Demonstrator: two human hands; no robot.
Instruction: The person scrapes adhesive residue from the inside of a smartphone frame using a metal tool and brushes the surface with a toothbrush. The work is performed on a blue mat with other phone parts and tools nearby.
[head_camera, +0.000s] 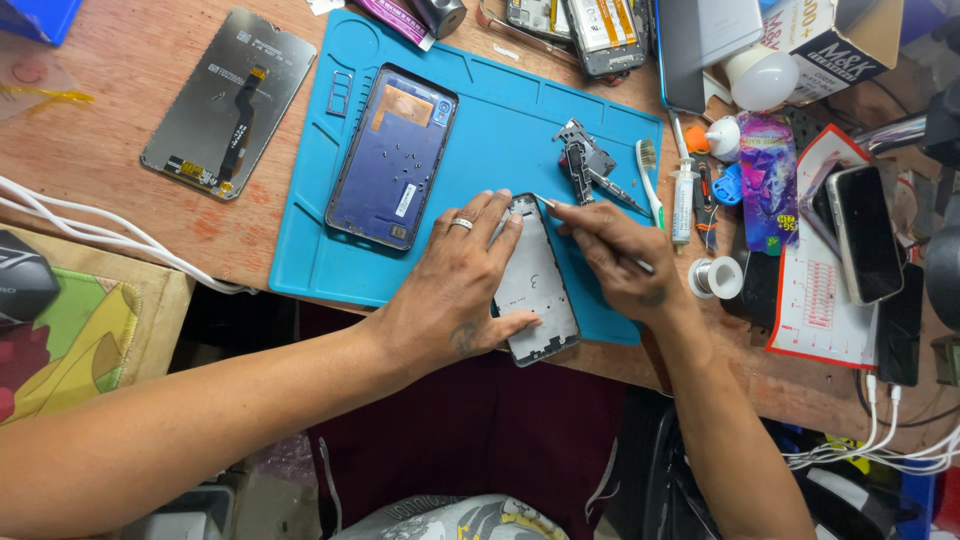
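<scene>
Phone frame (537, 285) lies at the blue mat's (310, 250) near right edge, pinned flat under my left hand (455, 285). My right hand (615, 255) pinches tweezers (560, 210) at its far corner. I judge it light, thin, bendable; hold the side rails.

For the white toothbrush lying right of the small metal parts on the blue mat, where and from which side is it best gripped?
Probably by the toothbrush handle's lower half, coming from above. It lies flat, bristle head farthest from the person, the handle end pointing toward them. A syringe lies close on its right and small metal parts on its left, so pinching the near end looks easiest.
</scene>
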